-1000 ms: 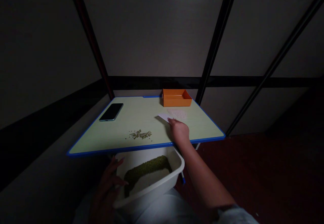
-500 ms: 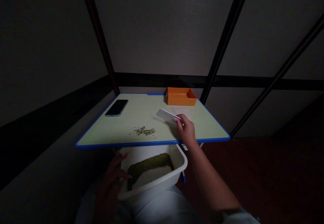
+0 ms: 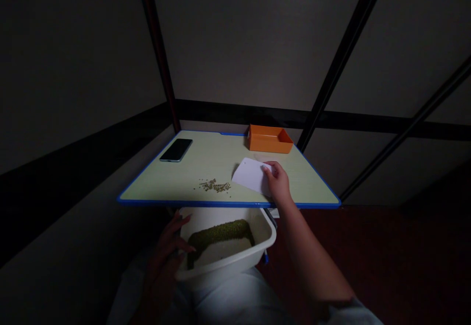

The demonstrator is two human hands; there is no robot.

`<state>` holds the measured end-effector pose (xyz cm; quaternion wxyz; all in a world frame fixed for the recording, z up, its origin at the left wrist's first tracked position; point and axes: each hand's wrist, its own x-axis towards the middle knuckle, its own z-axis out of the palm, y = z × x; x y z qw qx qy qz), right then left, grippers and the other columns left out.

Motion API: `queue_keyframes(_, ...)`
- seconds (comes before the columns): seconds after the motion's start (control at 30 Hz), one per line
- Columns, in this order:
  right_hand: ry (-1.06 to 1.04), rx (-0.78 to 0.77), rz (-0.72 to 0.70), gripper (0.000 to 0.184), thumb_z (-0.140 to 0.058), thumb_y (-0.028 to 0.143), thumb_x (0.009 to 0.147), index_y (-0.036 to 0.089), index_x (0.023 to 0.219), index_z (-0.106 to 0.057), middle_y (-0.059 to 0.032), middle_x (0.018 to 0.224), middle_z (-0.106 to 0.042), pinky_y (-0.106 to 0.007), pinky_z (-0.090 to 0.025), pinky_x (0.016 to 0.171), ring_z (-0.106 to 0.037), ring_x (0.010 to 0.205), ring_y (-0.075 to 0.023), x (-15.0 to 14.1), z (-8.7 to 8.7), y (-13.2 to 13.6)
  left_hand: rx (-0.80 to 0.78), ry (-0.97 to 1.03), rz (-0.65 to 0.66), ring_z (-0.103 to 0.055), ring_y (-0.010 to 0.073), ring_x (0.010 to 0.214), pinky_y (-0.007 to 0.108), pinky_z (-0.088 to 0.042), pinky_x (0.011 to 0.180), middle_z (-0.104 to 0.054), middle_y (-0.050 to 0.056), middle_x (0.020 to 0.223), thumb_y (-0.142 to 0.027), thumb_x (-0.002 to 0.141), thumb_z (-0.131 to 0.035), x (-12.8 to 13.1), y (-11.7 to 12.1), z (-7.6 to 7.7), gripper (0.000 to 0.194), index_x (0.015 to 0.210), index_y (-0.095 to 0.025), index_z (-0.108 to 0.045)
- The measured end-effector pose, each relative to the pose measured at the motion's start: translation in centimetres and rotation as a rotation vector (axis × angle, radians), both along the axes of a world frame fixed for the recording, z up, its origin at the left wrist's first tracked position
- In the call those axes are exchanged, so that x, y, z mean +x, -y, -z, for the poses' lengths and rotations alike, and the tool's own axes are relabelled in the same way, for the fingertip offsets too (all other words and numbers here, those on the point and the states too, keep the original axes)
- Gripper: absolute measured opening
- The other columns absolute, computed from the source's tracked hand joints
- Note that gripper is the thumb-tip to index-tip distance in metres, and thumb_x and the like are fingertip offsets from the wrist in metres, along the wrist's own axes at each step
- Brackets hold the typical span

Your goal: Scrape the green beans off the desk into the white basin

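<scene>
My right hand (image 3: 278, 182) pinches a white flat card (image 3: 252, 174) with rounded corners. The card tilts just above the table, right of a small scatter of greenish seeds (image 3: 215, 186). My left hand (image 3: 172, 246) is in shadow, with its fingers hooked over the left rim of a white plastic basin (image 3: 267, 237). The basin rests on my lap below the table edge. A heap of green seeds (image 3: 224, 232) lies along its far and left sides, and part of its floor shows pale.
The pale folding table (image 3: 206, 153) has a blue edge. A phone (image 3: 176, 149) lies at its back left, an open orange box (image 3: 270, 139) at its back right. A faint clear piece, partly covered by my right hand, lies before the box. Dark-trimmed wall panels stand behind.
The white card has turned from nearly edge-on to showing its broad face, and my right hand has rotated with it. My left hand stays on the basin. The view has shifted slightly.
</scene>
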<state>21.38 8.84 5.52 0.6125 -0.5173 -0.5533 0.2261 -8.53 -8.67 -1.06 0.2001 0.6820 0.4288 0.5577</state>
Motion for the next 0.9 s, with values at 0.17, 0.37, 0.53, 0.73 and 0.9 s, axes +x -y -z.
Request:
queue_keyframes(0.17, 0.028, -0.038, -0.079, 0.030, -0.059, 0.044, 0.074, 0.018, 0.088, -0.065, -0.0037, 0.079, -0.067, -0.030, -0.041, 0.066, -0.054, 0.069, -0.0191, -0.18, -0.07, -0.62, -0.005, 0.025, -0.032, -0.029, 0.0319, 0.148, 0.056, -0.023, 0.121, -0.056, 0.004, 0.143, -0.030, 0.088, -0.053, 0.27, 0.10, 0.02, 0.017, 0.081, -0.025, -0.068)
queue_keyframes(0.37, 0.042, -0.043, -0.133, 0.030, -0.059, 0.043, 0.074, 0.018, 0.089, -0.067, -0.0030, 0.079, -0.067, -0.028, -0.041, 0.065, -0.053, 0.068, -0.0180, -0.25, -0.16, -0.35, -0.028, 0.049, -0.055, -0.033, 0.0335, 0.146, 0.057, -0.026, 0.120, -0.059, 0.007, 0.139, -0.032, 0.087, -0.054, 0.53, 0.30, -0.39, 0.019, 0.078, -0.024, -0.069)
queue_keyframes(0.53, 0.030, -0.042, -0.175, 0.028, -0.060, 0.043, 0.075, 0.019, 0.087, -0.067, -0.0033, 0.081, -0.068, -0.028, -0.042, 0.066, -0.056, 0.072, -0.0184, -0.16, -0.11, -0.31, -0.037, 0.040, -0.050, -0.031, 0.0309, 0.147, 0.055, -0.024, 0.121, -0.058, 0.004, 0.140, -0.030, 0.088, -0.054, 0.77, 0.36, -0.56, 0.017, 0.079, -0.026, -0.068)
queue_keyframes(0.73, 0.033, -0.025, -0.198, 0.028, -0.062, 0.042, 0.074, 0.018, 0.088, -0.068, -0.0036, 0.083, -0.069, -0.031, -0.044, 0.074, -0.059, 0.077, -0.0194, 0.02, 0.05, -0.32, -0.015, 0.016, -0.021, -0.030, 0.0271, 0.148, 0.052, -0.023, 0.122, -0.055, 0.000, 0.143, -0.026, 0.089, -0.053, 0.52, 0.17, -0.23, 0.015, 0.083, -0.027, -0.067)
queue_keyframes(0.9, 0.019, -0.026, -0.225, 0.029, -0.062, 0.042, 0.075, 0.018, 0.089, -0.068, -0.0044, 0.085, -0.070, -0.032, -0.045, 0.077, -0.059, 0.081, -0.0204, 0.10, 0.06, -0.17, 0.008, 0.018, -0.017, -0.030, 0.0269, 0.148, 0.051, -0.023, 0.122, -0.056, 0.000, 0.143, -0.025, 0.090, -0.051, 0.44, 0.25, -0.27, 0.017, 0.083, -0.026, -0.066)
